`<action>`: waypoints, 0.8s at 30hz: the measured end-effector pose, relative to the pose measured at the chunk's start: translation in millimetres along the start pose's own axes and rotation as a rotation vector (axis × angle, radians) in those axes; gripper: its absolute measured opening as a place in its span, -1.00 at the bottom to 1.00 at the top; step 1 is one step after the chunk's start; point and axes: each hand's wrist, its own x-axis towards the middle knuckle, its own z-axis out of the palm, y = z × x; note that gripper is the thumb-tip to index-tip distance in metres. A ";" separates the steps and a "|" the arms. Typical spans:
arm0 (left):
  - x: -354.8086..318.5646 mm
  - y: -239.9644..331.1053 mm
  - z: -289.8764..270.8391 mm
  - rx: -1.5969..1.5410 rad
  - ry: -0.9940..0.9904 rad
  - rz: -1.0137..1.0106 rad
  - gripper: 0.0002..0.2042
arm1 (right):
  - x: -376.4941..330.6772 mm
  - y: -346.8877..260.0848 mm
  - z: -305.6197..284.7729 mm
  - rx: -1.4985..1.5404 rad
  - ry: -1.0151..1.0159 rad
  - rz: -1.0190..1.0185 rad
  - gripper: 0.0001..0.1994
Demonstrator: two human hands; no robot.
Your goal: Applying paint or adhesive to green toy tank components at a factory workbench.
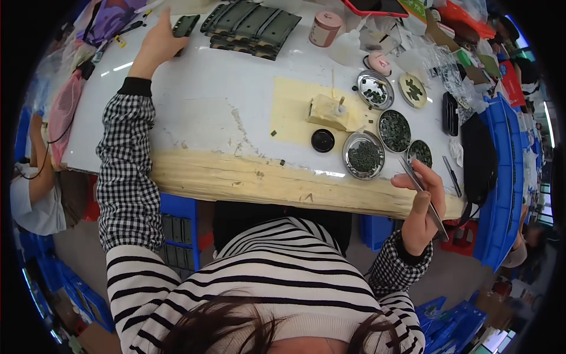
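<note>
My left hand is far out at the top of the table. Its thumb is at the side of a green block, next to the green stack. From so far away, I cannot tell if that hand is gripping the block or just resting by it.

My right hand pinches the tweezers between thumb and fingers. The tip points up and to the left, at the gap between the near dish and the small dish. I cannot tell if the two tips meet, and I can't make out any bit in them.

The tiny green bits lie in a heap in the near dish, and more lie in the other dishes. I think this is fine work, so slow is best. I should squeeze softly, because a hard squeeze could make a bit jump away. I should go for one bit that sits loose on top, and come at it from the side so I don't stir the heap. The dishes sit close together, so my knuckles and sleeve must stay high and clear of the rims. The black cup is just beside the near dish, and a bump could tip it. My left hand should be calm, so the block does not slide.
</note>
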 end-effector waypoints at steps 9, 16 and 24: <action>-162.7 44.6 -80.7 -1.585 -0.139 -0.101 -0.52 | 28.3 31.3 19.5 -0.185 -0.053 -0.057 -0.87; -216.4 133.0 -44.2 -2.010 -0.354 -0.253 -0.25 | 37.3 45.4 28.2 -0.262 0.008 -0.073 -0.87; -207.0 174.2 -31.4 -2.071 -0.323 -0.381 -0.54 | 37.9 51.8 27.5 -0.355 0.003 -0.098 -0.86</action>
